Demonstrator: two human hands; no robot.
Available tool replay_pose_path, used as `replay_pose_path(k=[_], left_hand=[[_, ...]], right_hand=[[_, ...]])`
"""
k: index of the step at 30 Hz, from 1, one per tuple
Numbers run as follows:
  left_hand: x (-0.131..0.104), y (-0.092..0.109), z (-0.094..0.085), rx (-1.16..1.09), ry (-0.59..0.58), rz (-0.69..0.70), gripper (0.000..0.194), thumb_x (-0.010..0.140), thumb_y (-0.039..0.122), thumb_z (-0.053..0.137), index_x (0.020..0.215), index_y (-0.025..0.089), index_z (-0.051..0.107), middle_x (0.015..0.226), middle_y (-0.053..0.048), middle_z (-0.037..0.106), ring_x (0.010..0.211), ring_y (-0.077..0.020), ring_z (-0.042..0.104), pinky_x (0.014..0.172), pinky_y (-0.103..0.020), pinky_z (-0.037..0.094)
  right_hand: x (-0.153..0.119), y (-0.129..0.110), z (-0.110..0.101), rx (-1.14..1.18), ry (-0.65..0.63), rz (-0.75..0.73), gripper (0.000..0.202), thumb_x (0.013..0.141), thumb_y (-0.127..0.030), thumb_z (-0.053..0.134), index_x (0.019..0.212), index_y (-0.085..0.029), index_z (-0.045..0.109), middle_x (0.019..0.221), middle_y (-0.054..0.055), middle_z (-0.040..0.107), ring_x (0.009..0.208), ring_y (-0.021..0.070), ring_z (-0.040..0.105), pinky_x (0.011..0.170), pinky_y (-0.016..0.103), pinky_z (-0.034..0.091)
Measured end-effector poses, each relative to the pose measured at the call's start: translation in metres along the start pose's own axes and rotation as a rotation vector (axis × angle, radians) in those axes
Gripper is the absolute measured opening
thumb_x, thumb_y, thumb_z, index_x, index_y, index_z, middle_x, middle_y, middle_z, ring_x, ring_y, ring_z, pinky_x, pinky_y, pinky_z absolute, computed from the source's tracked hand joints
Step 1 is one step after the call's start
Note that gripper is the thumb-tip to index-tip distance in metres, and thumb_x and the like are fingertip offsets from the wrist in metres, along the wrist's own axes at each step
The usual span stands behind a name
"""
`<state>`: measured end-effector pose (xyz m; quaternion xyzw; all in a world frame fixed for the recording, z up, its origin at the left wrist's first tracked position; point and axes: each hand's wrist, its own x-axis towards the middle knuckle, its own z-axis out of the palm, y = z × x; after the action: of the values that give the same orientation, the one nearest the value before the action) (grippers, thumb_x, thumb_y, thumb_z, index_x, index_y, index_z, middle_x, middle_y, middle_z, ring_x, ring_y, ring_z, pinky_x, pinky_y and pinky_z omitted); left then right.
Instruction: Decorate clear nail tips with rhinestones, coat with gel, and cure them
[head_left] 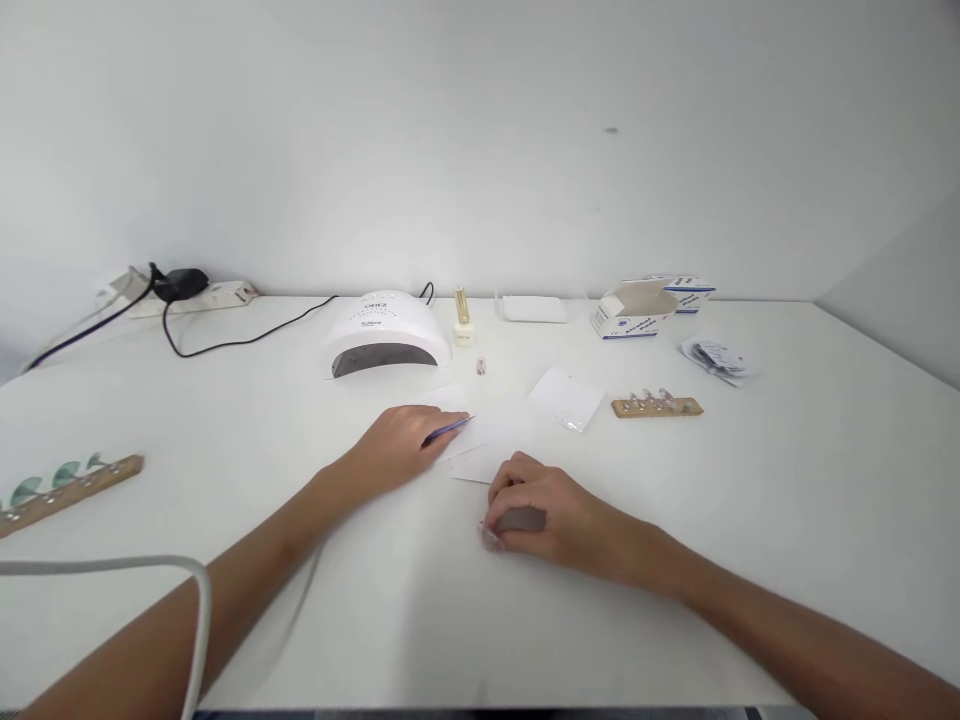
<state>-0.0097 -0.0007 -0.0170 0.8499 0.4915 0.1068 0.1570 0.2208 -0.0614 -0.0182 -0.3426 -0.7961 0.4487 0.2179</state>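
Observation:
My left hand [401, 440] is closed around a slim blue pointed tool [444, 432], its tip directed right over white paper sheets [474, 462]. Whether it is a tweezer or another kind of tool cannot be made out. My right hand [536, 505] is closer to me and to the right, fingers curled in a pinch. Between its thumb and fingertips is a small clear, shiny piece [491, 538], too small to name for certain. A white square sachet [568, 398] lies beyond the right hand. A small pinkish clear piece [481, 366] rests farther back.
A white nail lamp [386, 330] and a gold-capped bottle [463, 325] stand at the back. Right are alcohol pad boxes [636, 312], sachets [716, 358] and a wooden strip [656, 408] with clear tips. Another strip [75, 490] holds green tips. A white cable [202, 610] crosses the left forearm.

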Motion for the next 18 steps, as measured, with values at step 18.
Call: replay_pose_path(k=[18], left_hand=[[0.0,0.001,-0.007,-0.083,0.344,-0.096,0.034,0.094,0.036,0.036,0.108,0.023,0.065,0.085,-0.002,0.061,0.072,-0.0128,0.055,0.068,-0.026,0.042]], right_hand=[[-0.005,0.007,-0.04,-0.412,0.015,-0.013,0.043,0.096,-0.035,0.04,0.139,-0.028,0.045,0.144,0.0,0.046,0.138,0.0209,0.032,0.113,0.043,0.029]])
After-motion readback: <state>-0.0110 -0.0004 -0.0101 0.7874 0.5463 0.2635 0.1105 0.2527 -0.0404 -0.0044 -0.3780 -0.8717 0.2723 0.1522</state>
